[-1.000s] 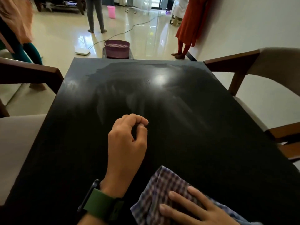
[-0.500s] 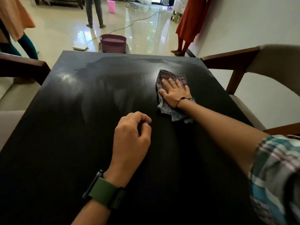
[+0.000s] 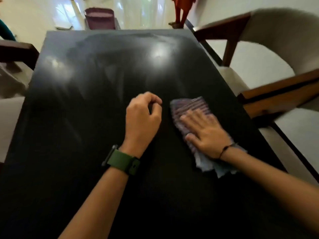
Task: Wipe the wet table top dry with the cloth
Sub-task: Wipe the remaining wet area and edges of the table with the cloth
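Checked cloth (image 3: pixel 190 107) lies flat on the black table top (image 3: pixel 96 87), right of centre. Soft, limp; likely bunches unless pressed from above, not pinched. Right hand (image 3: pixel 205 133) spread flat on it. Left hand (image 3: pixel 143 116) loosely curled, holding nothing, resting just left.

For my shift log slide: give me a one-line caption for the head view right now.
Right hand presses checked cloth flat on the dark table top; left hand rests loosely curled beside it.

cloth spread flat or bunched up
Mostly spread flat: the cloth lies on the table top under the right hand's straight fingers.
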`<action>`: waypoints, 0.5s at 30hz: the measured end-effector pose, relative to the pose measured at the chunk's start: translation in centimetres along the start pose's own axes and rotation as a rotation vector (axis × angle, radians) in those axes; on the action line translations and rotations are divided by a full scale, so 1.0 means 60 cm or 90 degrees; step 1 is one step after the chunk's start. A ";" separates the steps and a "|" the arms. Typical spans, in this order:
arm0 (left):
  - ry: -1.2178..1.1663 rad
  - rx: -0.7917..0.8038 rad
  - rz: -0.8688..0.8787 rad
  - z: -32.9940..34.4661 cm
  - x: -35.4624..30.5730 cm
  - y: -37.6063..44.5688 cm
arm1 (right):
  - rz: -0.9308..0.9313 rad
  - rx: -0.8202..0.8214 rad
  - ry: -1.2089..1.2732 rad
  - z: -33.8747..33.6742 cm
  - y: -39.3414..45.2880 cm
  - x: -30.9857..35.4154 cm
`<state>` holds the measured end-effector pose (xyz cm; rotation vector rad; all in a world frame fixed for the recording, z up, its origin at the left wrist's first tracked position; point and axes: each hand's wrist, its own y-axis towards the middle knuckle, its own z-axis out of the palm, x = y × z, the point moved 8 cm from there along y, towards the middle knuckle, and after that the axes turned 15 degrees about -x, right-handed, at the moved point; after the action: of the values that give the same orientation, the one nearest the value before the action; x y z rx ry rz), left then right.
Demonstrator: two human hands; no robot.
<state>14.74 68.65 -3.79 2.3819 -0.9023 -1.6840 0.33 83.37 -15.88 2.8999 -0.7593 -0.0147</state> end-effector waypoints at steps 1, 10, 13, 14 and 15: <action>0.001 0.007 0.011 -0.010 -0.011 -0.011 | 0.099 0.001 -0.013 -0.010 -0.027 -0.050; -0.005 0.071 -0.020 -0.116 -0.078 -0.166 | 0.362 0.015 -0.073 -0.039 -0.274 -0.003; -0.007 0.087 -0.026 -0.138 -0.096 -0.204 | 0.226 0.022 0.006 -0.029 -0.288 0.172; -0.008 0.085 -0.028 -0.146 -0.103 -0.213 | 0.171 0.032 0.050 -0.026 -0.295 0.233; -0.007 0.081 -0.033 -0.154 -0.109 -0.219 | 0.107 0.043 0.095 -0.024 -0.306 0.293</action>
<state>26.87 80.40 0.05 2.4995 -0.9874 -1.7092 24.67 90.79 -16.55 2.8475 -0.9904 0.2470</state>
